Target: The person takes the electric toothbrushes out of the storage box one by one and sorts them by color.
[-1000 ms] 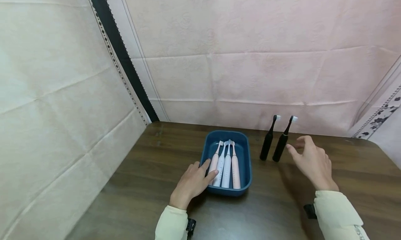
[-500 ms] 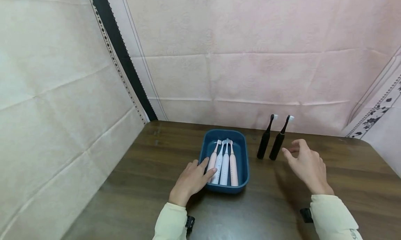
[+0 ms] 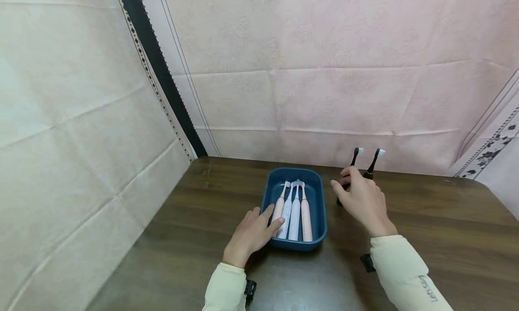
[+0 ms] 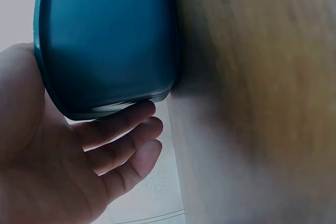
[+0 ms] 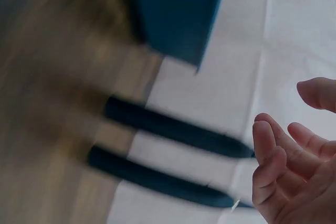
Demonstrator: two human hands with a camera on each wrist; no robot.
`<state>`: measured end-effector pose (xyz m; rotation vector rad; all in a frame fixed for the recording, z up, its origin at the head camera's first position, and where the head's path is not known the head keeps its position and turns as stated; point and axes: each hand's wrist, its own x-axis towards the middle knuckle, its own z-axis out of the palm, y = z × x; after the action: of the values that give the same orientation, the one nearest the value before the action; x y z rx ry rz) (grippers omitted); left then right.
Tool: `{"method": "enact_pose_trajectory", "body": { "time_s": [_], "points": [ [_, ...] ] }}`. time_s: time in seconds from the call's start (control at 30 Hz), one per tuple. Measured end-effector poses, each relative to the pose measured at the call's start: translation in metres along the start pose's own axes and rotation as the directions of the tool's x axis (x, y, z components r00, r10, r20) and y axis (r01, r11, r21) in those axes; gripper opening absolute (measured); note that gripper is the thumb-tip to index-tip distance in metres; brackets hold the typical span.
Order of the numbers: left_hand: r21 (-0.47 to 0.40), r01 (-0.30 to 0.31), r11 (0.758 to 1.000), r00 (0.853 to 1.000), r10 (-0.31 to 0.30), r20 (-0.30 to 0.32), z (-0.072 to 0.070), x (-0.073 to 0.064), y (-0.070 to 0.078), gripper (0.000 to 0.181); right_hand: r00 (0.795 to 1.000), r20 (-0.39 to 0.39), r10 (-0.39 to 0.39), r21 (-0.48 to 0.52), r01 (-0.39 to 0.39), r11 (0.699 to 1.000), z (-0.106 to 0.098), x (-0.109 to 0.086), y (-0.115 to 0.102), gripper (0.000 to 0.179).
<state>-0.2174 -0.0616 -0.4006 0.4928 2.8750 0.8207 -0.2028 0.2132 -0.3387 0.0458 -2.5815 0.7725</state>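
Note:
My left hand point(image 3: 251, 234) holds the near left corner of a blue plastic bin point(image 3: 298, 246), thumb over the rim and fingers along the outer wall in the left wrist view. Several electric toothbrushes lie side by side in the bin, including a pale pink one point(image 3: 306, 221) and a whitish one point(image 3: 294, 218). To the right, two black electric toothbrushes stand upright, a left one point(image 3: 356, 156) and a right one point(image 3: 373, 164). My right hand point(image 3: 362, 203) hovers before them, fingers loosely bent and thumb apart, holding nothing; it partly hides both handles in the head view.
Everything rests on a brown wooden table point(image 3: 182, 239). A pale cloth point(image 3: 324, 94) hangs behind the back edge, and another cloth point(image 3: 81, 121) rises along the left side.
My right hand has moved left, from beside the right black toothbrush to in front of both. My left hand stays at the bin's corner.

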Motion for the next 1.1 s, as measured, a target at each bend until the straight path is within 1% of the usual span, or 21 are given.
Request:
{"method": "enact_pose_trajectory", "body": {
  "time_s": [0.1, 0.23, 0.33, 0.43, 0.5, 0.57, 0.67, 0.77, 0.9, 0.97, 1.1],
  "points": [
    [0.001, 0.011, 1.0, 1.0, -0.011, -0.003, -0.001, -0.002, 0.0, 0.066, 0.998, 0.006, -0.055, 0.015, 0.055, 0.998, 0.009, 0.01, -0.02, 0.035],
    [0.002, 0.03, 1.0, 1.0, -0.03, 0.004, -0.003, -0.004, 0.002, 0.067, 0.992, 0.006, -0.13, 0.019, 0.13, 0.991, 0.015, 0.022, -0.041, 0.033],
    [0.006, 0.036, 0.999, 0.999, -0.036, 0.005, -0.003, -0.004, 0.003, 0.068, 0.985, -0.001, -0.175, 0.023, 0.175, 0.984, 0.017, 0.03, -0.051, 0.032],
    [0.009, 0.035, 0.999, 0.999, -0.035, 0.004, -0.002, -0.005, 0.005, 0.068, 0.98, 0.034, -0.197, 0.015, 0.197, 0.98, 0.019, 0.035, -0.058, 0.032],
    [0.014, 0.034, 0.999, 0.999, -0.034, 0.003, -0.001, -0.005, 0.006, 0.068, 0.976, 0.088, -0.197, 0.001, 0.198, 0.98, 0.022, 0.039, -0.061, 0.032],
    [0.022, 0.034, 0.999, 0.999, -0.034, 0.0, 0.0, -0.006, 0.007, 0.068, 0.97, 0.16, -0.184, -0.017, 0.189, 0.982, 0.025, 0.042, -0.062, 0.033],
    [0.037, 0.033, 0.999, 0.999, -0.033, -0.005, 0.003, -0.007, 0.01, 0.068, 0.952, 0.263, -0.158, -0.037, 0.173, 0.984, 0.028, 0.046, -0.065, 0.034],
    [0.039, 0.032, 0.999, 0.999, -0.032, 0.0, 0.006, -0.007, 0.015, 0.068, 0.931, 0.342, -0.131, -0.04, 0.154, 0.987, 0.031, 0.05, -0.066, 0.035],
    [0.036, 0.026, 0.999, 1.0, -0.026, 0.013, 0.011, -0.008, 0.022, 0.069, 0.901, 0.424, -0.092, -0.049, 0.125, 0.991, 0.034, 0.054, -0.064, 0.037],
    [0.043, 0.025, 0.999, 1.0, -0.025, 0.016, 0.011, -0.009, 0.022, 0.069, 0.887, 0.456, -0.071, -0.064, 0.112, 0.992, 0.04, 0.057, -0.065, 0.037],
    [0.062, 0.024, 0.998, 1.0, -0.026, 0.017, 0.011, -0.01, 0.021, 0.068, 0.87, 0.492, -0.034, -0.091, 0.091, 0.992, 0.051, 0.06, -0.066, 0.038]
  ]
}}
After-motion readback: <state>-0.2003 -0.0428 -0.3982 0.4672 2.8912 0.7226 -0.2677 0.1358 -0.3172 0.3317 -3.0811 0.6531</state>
